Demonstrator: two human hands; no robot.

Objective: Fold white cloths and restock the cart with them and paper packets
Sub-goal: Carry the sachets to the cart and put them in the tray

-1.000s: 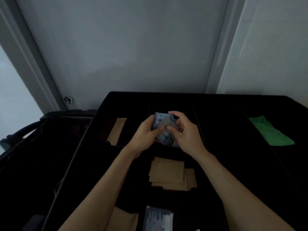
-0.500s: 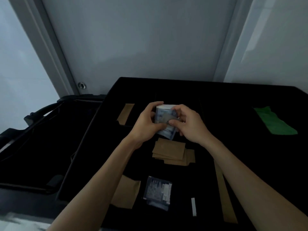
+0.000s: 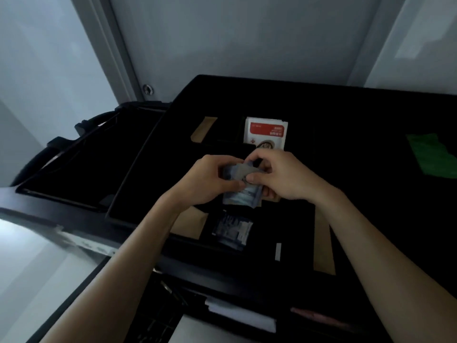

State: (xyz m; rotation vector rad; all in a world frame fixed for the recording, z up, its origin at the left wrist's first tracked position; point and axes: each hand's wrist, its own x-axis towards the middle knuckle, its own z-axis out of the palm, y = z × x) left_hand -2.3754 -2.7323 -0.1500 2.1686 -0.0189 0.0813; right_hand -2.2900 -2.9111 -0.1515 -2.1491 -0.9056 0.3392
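Both hands are meeting over the middle of the black cart tray [image 3: 371, 115], holding a small stack of blue-grey packets [image 3: 243, 194] between them. The left hand [image 3: 210, 180] is curling round the stack's 9 o'clock edge, thumb lying across the top. The right hand [image 3: 284, 177] is gripping from 3 o'clock, its thumb and forefinger pinching a grey-brown packet [image 3: 244, 172] at the top of the stack.

At 12 o'clock from the hands, a white packet with a red band [image 3: 267, 132] is lying flat in a far compartment, its near edge hidden behind the right hand. At about 11 o'clock a brown paper packet [image 3: 204, 128] is showing in the neighbouring compartment. At 6 o'clock, just below the held stack, another blue-grey packet [image 3: 232, 231] is lying in a near compartment, with a brown packet [image 3: 189, 225] beside it at its 9 o'clock, partly under the left forearm. A long brown strip [image 3: 324, 243] is lying at 4 o'clock, and a small white slip [image 3: 278, 251] is sitting between it and the lower blue-grey packet. A green cloth [image 3: 435, 157] is lying well apart at 3 o'clock, near the tray's edge.
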